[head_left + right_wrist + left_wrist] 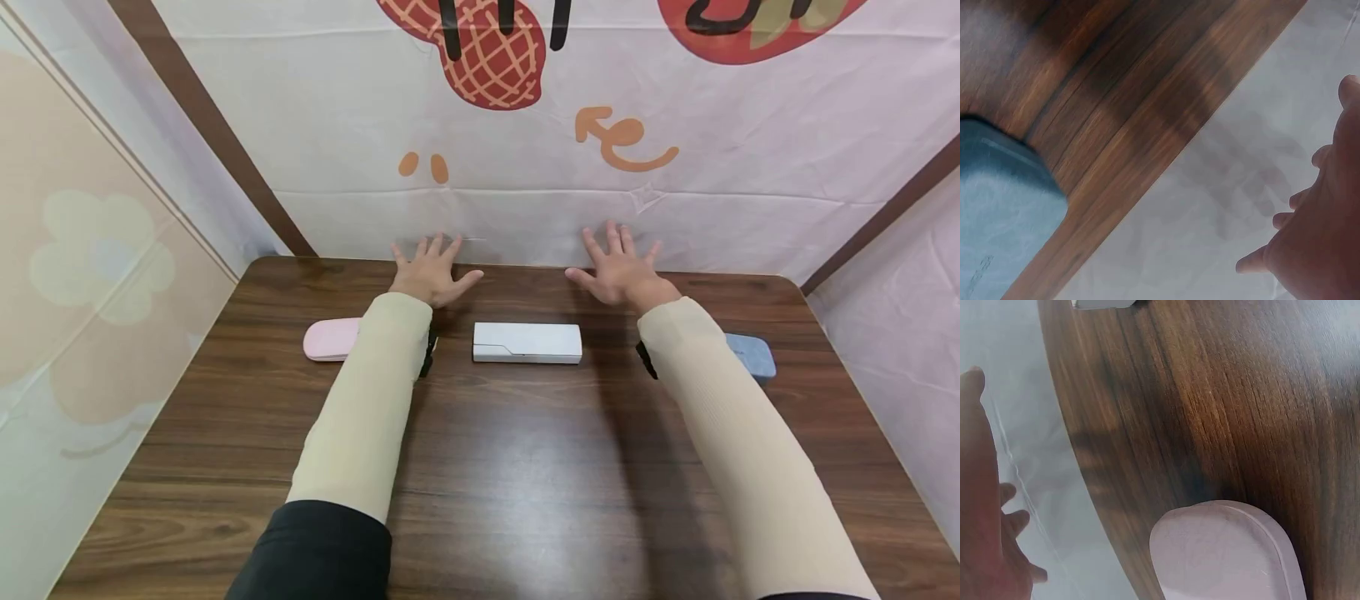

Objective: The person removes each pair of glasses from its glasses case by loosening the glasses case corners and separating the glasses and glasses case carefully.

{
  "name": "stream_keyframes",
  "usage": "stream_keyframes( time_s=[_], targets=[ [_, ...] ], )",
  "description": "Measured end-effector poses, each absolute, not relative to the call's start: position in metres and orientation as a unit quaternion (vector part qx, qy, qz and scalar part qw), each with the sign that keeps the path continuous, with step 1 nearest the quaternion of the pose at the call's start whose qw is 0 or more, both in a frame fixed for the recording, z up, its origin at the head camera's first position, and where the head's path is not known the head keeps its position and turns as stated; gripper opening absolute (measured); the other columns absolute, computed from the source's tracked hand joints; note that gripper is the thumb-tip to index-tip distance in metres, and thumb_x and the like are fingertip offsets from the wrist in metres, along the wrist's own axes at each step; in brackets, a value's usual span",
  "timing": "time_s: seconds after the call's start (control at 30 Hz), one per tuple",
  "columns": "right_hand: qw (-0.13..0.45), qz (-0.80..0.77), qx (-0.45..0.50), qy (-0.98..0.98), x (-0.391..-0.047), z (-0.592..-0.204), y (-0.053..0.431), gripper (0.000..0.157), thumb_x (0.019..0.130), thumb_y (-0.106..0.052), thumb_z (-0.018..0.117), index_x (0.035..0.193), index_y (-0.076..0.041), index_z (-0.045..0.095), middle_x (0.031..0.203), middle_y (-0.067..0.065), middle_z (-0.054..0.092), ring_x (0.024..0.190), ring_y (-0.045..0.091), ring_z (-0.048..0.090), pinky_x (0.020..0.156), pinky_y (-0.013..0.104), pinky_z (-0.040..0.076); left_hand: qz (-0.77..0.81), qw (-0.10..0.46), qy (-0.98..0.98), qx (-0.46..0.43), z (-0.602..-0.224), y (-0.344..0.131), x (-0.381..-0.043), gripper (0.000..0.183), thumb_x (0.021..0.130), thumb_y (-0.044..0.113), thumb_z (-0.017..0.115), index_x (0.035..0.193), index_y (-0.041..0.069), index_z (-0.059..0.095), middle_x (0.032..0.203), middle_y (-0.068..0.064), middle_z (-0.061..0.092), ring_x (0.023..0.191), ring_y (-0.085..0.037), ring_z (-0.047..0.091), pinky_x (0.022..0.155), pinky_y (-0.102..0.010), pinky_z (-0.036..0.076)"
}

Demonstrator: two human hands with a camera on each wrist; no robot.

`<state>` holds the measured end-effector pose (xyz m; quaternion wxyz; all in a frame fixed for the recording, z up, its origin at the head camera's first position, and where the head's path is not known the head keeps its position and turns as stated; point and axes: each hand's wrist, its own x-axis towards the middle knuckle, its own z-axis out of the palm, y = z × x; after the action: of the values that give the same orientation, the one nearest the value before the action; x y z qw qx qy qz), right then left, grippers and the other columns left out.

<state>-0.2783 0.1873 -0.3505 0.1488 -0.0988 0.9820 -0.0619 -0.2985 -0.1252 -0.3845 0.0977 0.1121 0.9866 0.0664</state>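
Observation:
Both hands are stretched out over the far edge of the table with spread fingers and hold nothing. My left hand is beyond a pink rounded case, partly hidden by the left sleeve; its rounded end shows large in the left wrist view. On the other side, my right hand is past a blue case, which the right sleeve partly covers. The blue case has rounded corners in the right wrist view. Between the two forearms lies a white oblong case with a thin seam line on it.
The dark wooden table has rounded far corners. A white printed cloth hangs right behind its far edge. More cloth hangs at the left side and the right side.

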Motion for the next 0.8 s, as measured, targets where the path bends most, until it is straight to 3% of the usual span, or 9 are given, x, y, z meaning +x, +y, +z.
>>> stream_keyframes(
  time_s=[0.53, 0.8],
  targets=[
    [0.133, -0.061, -0.155, 0.977, -0.272, -0.359, 0.167, 0.081, 0.105, -0.062, 0.032, 0.165, -0.020, -0.003, 0.167, 0.018, -0.018, 0.154, 0.037, -0.015, 0.110, 0.076, -0.010, 0.060, 0.124, 0.978, 0.157, -0.363, -0.120, -0.294, 0.084, 0.101, 0.071, 0.025, 0.165, 0.020, 0.007, 0.170, -0.016, 0.006, 0.155, -0.040, 0.005, 0.108, -0.080, 0.000],
    [0.136, -0.067, -0.175, 0.973, -0.266, -0.363, 0.156, 0.082, 0.105, -0.062, 0.034, 0.165, -0.020, -0.002, 0.168, 0.016, -0.015, 0.154, 0.034, -0.014, 0.111, 0.073, -0.012, 0.052, 0.118, 0.979, 0.161, -0.365, -0.131, -0.289, 0.082, 0.102, 0.069, 0.026, 0.165, 0.019, 0.011, 0.168, -0.018, 0.012, 0.154, -0.039, 0.011, 0.109, -0.080, 0.002]
  ],
)
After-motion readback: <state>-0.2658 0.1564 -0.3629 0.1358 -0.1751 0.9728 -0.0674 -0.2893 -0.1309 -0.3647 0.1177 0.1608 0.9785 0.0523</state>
